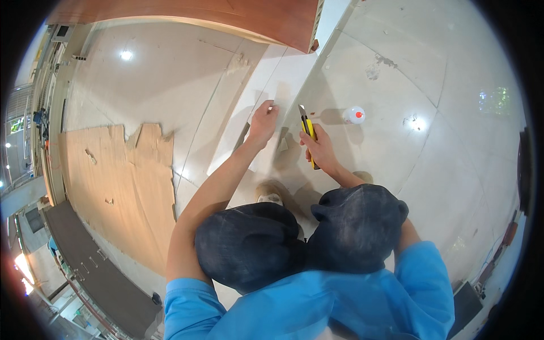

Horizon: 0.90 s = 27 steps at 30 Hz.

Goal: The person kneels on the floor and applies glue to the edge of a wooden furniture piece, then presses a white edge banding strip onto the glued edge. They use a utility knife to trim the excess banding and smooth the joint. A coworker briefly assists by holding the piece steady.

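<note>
My right hand point(321, 148) grips a yellow and black utility knife point(309, 133), its blade out and pointing away from me. My left hand point(263, 123) is closed in a pinch over a long white board point(266, 79). A tiny pale spot shows at its fingertips, too small to name. The board lies on the floor and runs away from me to the far right. To the right of the knife stands a white bottle point(355, 115) with a red tip.
A large reddish-brown wooden panel point(226, 20) is at the far side, above the white board's far part. Torn brown cardboard point(119, 187) lies on the tiled floor to the left. My bent knees point(357, 226) are close below my hands. A dark plank point(96, 266) lies at the lower left.
</note>
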Motion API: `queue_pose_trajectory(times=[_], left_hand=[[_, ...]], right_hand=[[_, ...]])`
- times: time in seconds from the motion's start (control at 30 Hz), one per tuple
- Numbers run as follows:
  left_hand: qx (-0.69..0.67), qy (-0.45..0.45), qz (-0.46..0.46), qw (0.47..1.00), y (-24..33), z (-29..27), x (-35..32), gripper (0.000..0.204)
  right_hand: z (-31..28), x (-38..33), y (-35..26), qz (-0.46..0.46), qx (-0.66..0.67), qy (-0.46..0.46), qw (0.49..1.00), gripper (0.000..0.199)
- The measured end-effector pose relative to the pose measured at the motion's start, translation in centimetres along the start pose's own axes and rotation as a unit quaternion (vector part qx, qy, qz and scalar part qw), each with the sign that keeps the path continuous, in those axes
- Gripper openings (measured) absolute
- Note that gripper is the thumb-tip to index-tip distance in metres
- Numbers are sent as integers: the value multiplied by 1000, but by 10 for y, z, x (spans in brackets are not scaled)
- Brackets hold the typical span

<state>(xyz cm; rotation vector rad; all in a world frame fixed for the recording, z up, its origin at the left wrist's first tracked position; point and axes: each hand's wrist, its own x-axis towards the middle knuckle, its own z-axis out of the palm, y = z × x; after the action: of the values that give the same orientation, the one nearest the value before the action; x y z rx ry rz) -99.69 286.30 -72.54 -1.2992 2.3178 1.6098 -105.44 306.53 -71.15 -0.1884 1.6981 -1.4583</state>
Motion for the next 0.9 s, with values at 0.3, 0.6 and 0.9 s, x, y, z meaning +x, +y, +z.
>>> queue_pose_trajectory(times=[0.3,0.6,0.9], left_hand=[[262,13,149,953,-11,-17,20,62],[291,26,184,939,-4,-26,15,52],[309,48,150,938,-11,-24,18,59]], right_hand=[[-25,14,22,-128,-277,50,951,53],[-21,18,7,-166,-270,35,948,61],[-19,42,0,-234,-341,16,910,64]])
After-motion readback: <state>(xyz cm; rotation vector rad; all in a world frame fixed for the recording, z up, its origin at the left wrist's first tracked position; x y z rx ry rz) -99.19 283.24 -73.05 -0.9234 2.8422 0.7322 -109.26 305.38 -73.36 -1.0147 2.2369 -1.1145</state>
